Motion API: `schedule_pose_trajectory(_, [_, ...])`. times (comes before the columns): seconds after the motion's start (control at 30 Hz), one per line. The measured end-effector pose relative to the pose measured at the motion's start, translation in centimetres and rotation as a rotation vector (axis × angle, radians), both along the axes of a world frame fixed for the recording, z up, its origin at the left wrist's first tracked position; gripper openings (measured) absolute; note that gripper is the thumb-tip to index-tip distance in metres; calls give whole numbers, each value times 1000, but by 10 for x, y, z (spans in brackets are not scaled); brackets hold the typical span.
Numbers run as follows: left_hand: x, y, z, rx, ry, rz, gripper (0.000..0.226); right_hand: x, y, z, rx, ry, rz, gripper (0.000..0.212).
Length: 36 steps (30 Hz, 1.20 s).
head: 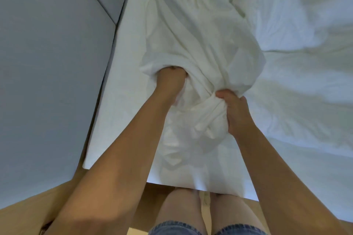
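Stuffing stage, I think: the crumpled white fabric duvet cover [200, 44] lies on the white mattress [114, 105]. My right hand [236, 112] clutches a bunched fold. My left hand [170, 80] is inside the opening, fingers hidden, so can't tell. Next up is probably finding the inner corner.

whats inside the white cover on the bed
The left hand reaches into the white cover through an opening, and only its wrist end shows. Its fingers and anything else inside are hidden by the fabric.
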State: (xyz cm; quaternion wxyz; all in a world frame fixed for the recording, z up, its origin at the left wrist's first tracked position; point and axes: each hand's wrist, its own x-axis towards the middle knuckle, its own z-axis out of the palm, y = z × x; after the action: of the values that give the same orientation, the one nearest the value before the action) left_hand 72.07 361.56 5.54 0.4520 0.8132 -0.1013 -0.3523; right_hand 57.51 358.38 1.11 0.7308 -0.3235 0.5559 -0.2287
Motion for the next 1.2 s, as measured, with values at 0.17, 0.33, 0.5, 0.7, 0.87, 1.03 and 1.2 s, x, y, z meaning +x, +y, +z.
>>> schedule_pose_trajectory(0.17, [-33, 56, 35, -83, 29, 24, 20, -46, -50, 35, -232, 214, -34, 9])
schedule_pose_trajectory(0.33, [-87, 108, 31, 96, 95, -7, 35, -73, -73, 28, -211, 306, 45, 10])
schedule_pose_trajectory(0.5, [-71, 97, 16, 438, 46, -467, 18, -81, -43, 1, -134, 231, 119, 14])
schedule_pose_trajectory(0.7, [-46, 59, 21, 366, 160, -218, 40, -86, -49, -6, -70, 221, 166, 13])
schedule_pose_trajectory(0.87, [-85, 28, 0, 199, 181, -259, 45, -81, -40, -8, -166, 197, 199, 18])
schedule_pose_trajectory(1.03, [-89, 37, 26, -128, 467, 175, 13, -73, -41, 0, -594, 431, 245, 15])
schedule_pose_trajectory(1.2, [-107, 140, 36, -127, 519, 315, 23, -93, -98, 24, -677, 577, 286, 39])
